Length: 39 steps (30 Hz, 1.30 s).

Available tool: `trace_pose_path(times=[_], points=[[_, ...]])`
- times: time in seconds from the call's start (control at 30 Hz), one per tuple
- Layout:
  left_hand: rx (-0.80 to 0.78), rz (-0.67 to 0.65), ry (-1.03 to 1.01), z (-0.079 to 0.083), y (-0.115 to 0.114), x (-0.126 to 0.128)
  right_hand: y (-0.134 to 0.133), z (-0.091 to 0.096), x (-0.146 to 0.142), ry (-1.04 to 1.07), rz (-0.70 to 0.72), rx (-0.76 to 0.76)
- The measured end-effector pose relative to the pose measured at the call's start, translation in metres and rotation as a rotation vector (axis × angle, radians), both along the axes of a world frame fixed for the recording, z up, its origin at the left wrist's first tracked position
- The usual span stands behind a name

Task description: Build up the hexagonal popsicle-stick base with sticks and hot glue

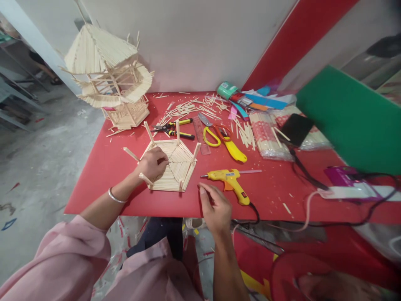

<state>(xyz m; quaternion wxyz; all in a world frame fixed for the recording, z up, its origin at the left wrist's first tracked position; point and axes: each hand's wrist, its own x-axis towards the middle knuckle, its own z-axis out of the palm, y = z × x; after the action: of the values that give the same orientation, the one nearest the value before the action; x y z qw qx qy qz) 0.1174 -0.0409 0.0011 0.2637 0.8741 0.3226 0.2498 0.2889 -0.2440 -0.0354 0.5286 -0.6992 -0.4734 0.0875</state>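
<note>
A hexagonal platform of thin wooden sticks (173, 179) lies on the red table, with short posts of bundled sticks standing at its corners. My left hand (152, 164) reaches over its left side, fingers curled together above the slats; whatever they pinch is hidden. To the right of the platform, my right hand (216, 207) is held over the table's front edge. Its thumb and forefinger meet at the tips, and anything between them is too small to name. Just beyond that hand a yellow hot glue gun (230, 180) lies on its side, a glue stick poking out behind.
A tiered stick pavilion (108, 79) stands at the back left. Pliers (177, 128), a clear ruler (201, 136), scissors (213, 133) and a yellow cutter (234, 151) lie beyond the platform. Loose sticks, packed sticks (267, 136), a green board (351, 121) and cables spread rightward.
</note>
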Motion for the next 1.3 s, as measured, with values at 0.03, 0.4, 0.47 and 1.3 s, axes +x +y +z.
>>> trace_pose_path(times=[0.03, 0.4, 0.47, 1.3], points=[[0.0, 0.002, 0.003, -0.0005, 0.0002, 0.0002, -0.0001, -0.0003, -0.0002, 0.0, -0.003, 0.0], [-0.006, 0.016, 0.036, 0.0015, -0.0002, 0.0016, -0.0009, -0.0023, 0.0013, -0.036, 0.001, 0.022], [-0.011, 0.026, 0.028, 0.0023, -0.0013, 0.0018, -0.0013, -0.0014, 0.0016, -0.04, 0.004, 0.012], [0.0, 0.009, 0.02, 0.0031, -0.0014, -0.0002, 0.001, 0.0002, -0.0011, -0.02, -0.032, 0.016]])
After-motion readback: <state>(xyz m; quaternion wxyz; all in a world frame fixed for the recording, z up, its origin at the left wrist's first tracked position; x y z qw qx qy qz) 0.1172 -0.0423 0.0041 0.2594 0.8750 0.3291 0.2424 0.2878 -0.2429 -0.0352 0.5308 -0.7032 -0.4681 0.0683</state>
